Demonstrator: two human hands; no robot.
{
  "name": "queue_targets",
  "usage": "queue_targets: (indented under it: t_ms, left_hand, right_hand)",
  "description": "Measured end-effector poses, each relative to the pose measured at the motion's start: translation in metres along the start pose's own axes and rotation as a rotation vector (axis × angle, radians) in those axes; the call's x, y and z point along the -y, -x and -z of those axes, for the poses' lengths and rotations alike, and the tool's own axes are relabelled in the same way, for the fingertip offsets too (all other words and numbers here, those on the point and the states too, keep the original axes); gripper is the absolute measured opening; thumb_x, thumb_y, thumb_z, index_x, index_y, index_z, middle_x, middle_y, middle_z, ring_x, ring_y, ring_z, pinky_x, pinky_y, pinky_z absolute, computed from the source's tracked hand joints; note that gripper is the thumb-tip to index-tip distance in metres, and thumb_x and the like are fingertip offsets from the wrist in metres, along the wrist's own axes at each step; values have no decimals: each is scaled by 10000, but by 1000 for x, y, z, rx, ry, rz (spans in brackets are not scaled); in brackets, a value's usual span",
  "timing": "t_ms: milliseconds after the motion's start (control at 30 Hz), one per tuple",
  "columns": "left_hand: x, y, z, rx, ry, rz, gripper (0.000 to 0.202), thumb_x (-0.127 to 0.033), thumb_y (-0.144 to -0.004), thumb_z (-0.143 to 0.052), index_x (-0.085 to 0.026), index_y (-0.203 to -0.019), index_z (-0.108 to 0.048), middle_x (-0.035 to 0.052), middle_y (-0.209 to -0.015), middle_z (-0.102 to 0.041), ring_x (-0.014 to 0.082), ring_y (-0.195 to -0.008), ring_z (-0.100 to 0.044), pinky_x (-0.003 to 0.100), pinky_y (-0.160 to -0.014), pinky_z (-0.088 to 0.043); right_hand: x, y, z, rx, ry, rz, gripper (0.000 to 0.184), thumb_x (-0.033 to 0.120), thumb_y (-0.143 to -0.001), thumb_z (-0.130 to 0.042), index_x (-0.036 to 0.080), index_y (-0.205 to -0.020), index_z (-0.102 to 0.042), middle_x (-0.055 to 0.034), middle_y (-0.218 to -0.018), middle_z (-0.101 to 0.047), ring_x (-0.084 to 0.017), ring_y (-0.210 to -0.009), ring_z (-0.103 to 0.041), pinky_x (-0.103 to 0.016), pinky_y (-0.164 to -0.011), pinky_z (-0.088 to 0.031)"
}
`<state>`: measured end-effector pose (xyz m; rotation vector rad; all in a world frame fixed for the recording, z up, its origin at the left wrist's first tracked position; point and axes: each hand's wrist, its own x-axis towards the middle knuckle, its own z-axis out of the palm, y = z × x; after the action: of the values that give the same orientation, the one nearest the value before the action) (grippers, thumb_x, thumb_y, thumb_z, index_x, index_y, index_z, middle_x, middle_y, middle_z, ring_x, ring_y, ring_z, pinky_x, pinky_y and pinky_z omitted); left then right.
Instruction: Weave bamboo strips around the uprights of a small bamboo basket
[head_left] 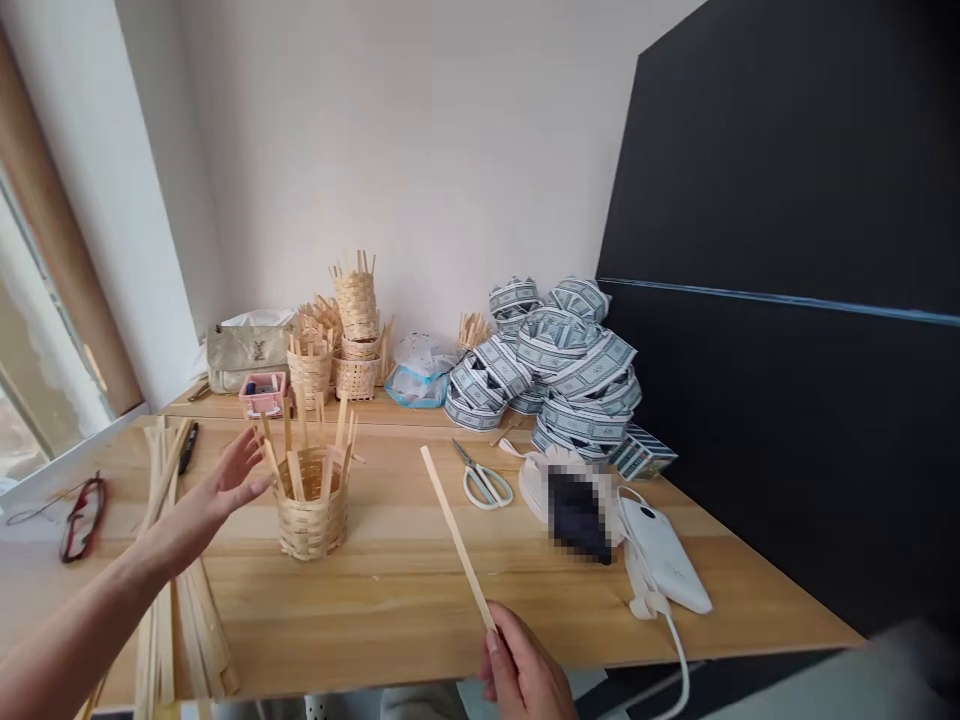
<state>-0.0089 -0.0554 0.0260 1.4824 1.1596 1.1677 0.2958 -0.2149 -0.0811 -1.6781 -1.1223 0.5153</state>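
Note:
My left hand (238, 478) is beside a small woven basket (313, 525), its fingers apart and close to the upright strips at the rim. Whether a fingertip touches them I cannot tell. The basket stands upright on the table, with several bare strip ends rising from its edge. At the front, my right hand (521, 665) grips the lower end of a thin, pale bamboo strip (459, 540). That strip points up and away to the left, above the tabletop. Scissors (486, 485) with pale handles lie beyond it, blades partly apart.
Long loose strips (161, 610) lie at left, near a black marker (189, 448) and glasses (84, 518). Behind are stacked baskets (356, 310), a handbag (244, 355), a pink box (264, 395) and patterned paper bands (562, 370). A white device (664, 550) with a cable lies right.

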Motion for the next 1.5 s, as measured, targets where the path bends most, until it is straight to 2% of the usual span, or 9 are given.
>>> queue_targets:
  t_ms: [200, 467, 600, 733, 933, 1033, 1267, 1400, 1500]
  left_hand:
    - [21, -22, 1, 140, -2, 5, 787, -489, -612, -711, -352, -1317, -387, -9, -1396, -428, 348, -1292, -325, 442, -1025, -342]
    - [19, -20, -17, 188, 53, 68, 695, -433, -564, -755, -300, -1199, -505, 33, -1249, -583, 339, -1199, -461, 410, -970, -416]
    - [12, -15, -22, 148, 105, 88, 705, -381, -459, -816, -239, -1094, -547, 92, -1161, -629, 367, -1148, -502, 417, -924, -454]
    - [2, 2, -19, 164, 146, 71, 714, -360, -478, -818, -219, -1117, -533, 100, -1175, -618, 357, -1153, -499, 415, -938, -438]
    - [-19, 40, -18, 304, 218, 35, 779, -445, -475, -814, -233, -1174, -540, 107, -1254, -560, 359, -1177, -476, 425, -978, -395]
    - [-23, 54, -21, 360, 232, 55, 788, -477, -462, -812, -244, -1166, -544, 109, -1252, -560, 358, -1175, -477, 437, -972, -392]
    - [9, 55, -25, 573, 229, 24, 805, -447, -539, -792, -221, -1236, -460, 140, -1284, -503, 353, -1211, -427, 466, -1002, -330]
    - [27, 50, -26, 721, 252, -70, 815, -376, -606, -776, -283, -1307, -370, 105, -1388, -389, 327, -1272, -348, 475, -1041, -256]
    - [27, 48, -26, 797, 202, -98, 834, -403, -632, -753, -299, -1341, -325, 97, -1419, -347, 320, -1302, -298, 471, -1060, -215]
  right_hand:
    - [20, -12, 5, 165, 48, -13, 455, 400, -825, -388, 171, -1168, -580, -45, -699, -628, -146, -476, -539, -243, -472, -473]
    - [37, -30, -12, 269, 38, -16, 454, 392, -856, -311, 179, -1168, -562, 27, -548, -497, -125, -405, -486, -232, -457, -425]
    - [35, -32, -17, 269, 6, 2, 424, 393, -837, -345, 179, -1108, -590, -11, -622, -580, -154, -504, -559, -240, -498, -455]
    - [33, -31, -14, 240, 26, 61, 357, 391, -812, -387, 172, -957, -629, -65, -714, -641, -168, -532, -577, -245, -478, -457]
    - [43, -26, -2, 257, 13, 52, 500, 477, -834, -371, 158, -1159, -578, 12, -475, -532, -164, -432, -514, -248, -458, -439]
    - [50, -24, 4, 236, -5, 83, 461, 510, -810, -401, 160, -985, -644, -31, -561, -598, -173, -512, -565, -248, -517, -470]
    - [70, -27, 14, 321, -62, 26, 525, 568, -794, -414, 158, -1052, -616, 14, -539, -517, -130, -419, -486, -232, -419, -421]
    - [86, -35, 16, 362, -75, 82, 416, 510, -814, -425, 157, -891, -631, -19, -644, -549, -139, -539, -537, -237, -502, -450]
    - [94, -41, 16, 434, -100, 78, 383, 445, -829, -417, 172, -1036, -587, -14, -709, -556, -120, -513, -520, -237, -487, -438]
